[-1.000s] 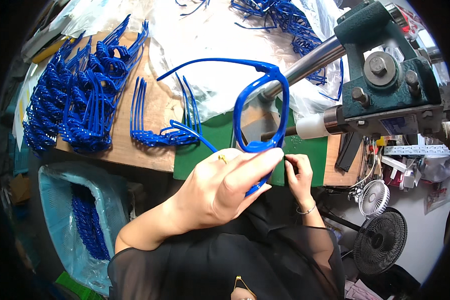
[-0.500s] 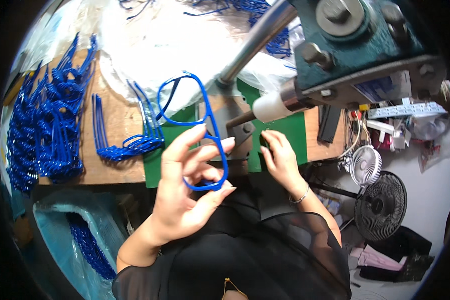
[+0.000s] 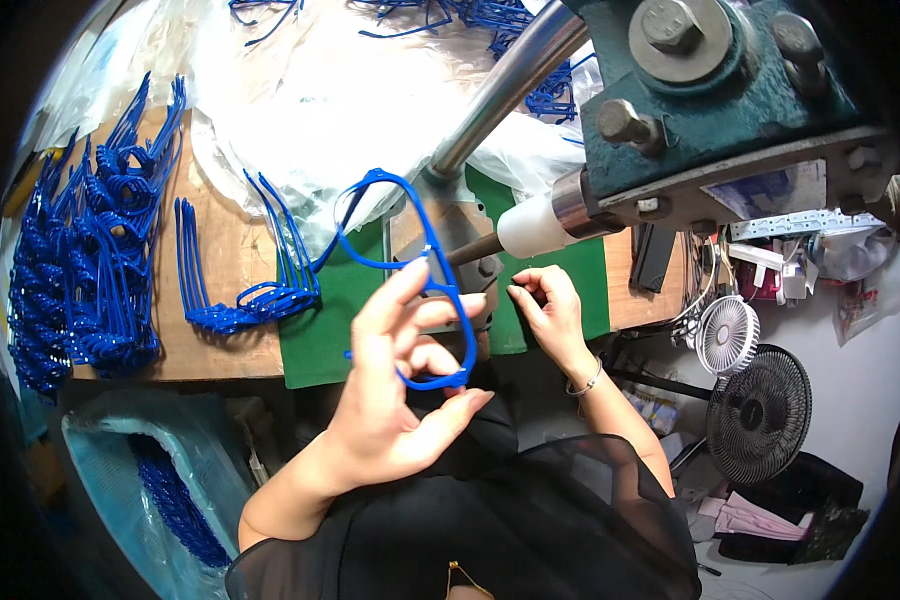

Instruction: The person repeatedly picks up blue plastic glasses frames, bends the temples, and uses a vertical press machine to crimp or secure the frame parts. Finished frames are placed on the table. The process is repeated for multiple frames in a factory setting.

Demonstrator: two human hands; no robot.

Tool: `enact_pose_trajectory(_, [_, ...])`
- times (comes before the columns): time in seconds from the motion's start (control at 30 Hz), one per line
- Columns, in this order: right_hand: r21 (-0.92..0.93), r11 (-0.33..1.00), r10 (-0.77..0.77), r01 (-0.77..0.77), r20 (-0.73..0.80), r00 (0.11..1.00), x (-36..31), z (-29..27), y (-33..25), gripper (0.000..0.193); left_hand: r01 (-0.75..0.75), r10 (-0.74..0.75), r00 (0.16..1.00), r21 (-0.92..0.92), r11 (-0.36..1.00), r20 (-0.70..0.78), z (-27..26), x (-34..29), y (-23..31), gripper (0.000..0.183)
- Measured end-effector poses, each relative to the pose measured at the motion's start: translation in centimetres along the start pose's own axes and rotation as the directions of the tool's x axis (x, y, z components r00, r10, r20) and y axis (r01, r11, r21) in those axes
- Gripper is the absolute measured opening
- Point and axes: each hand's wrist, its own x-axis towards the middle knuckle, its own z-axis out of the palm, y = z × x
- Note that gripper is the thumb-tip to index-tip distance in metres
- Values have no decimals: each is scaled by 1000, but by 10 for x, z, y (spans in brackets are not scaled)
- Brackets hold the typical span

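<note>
My left hand (image 3: 385, 385) is closed on a blue eyeglass frame (image 3: 417, 205), held upright with its lens rims toward the press. The thumb grips the lower rim, and the fingers pass around and through it. Over the green mat (image 3: 592, 290), my right hand (image 3: 555, 312) is closed with thumb and fingertips drawn together; anything between them is too small or hidden to make out. Just beyond both hands, a metal rod with a white sleeve (image 3: 530, 224) sticks out from the green press (image 3: 610, 85). A small row of blue eyeglass frames (image 3: 250, 310) stands left of the mat.
A dense stack of blue frames (image 3: 100, 270) covers the table's left end. White plastic sheeting (image 3: 300, 120) and a slanted metal post (image 3: 510, 85) lie beyond. A blue-lined bin (image 3: 100, 440) stands at lower left. Fans (image 3: 760, 412) are at the right.
My left hand and the eyeglass frame have shifted slightly right and nearer to me. My right hand's fingers have curled in closer together. The view has shifted slightly.
</note>
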Motion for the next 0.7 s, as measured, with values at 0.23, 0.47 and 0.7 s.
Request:
enact_pose_trajectory(0.23, [-134, 987, -87, 91, 30, 996, 7, -2, 1, 7, 64, -68, 996, -71, 995, -60, 1, -2, -7, 81])
enact_pose_trajectory(0.47, [396, 904, -256, 164, 192, 947, 19, -43, -115, 10, 96, -99, 994, -74, 993, -40, -3, -2, -3, 80])
enact_pose_trajectory(0.7, [446, 788, -550, 424, 203, 810, 29, -40, -143, 13, 79, -78, 997, 41, 996, -14, -3, -6, 6, 83])
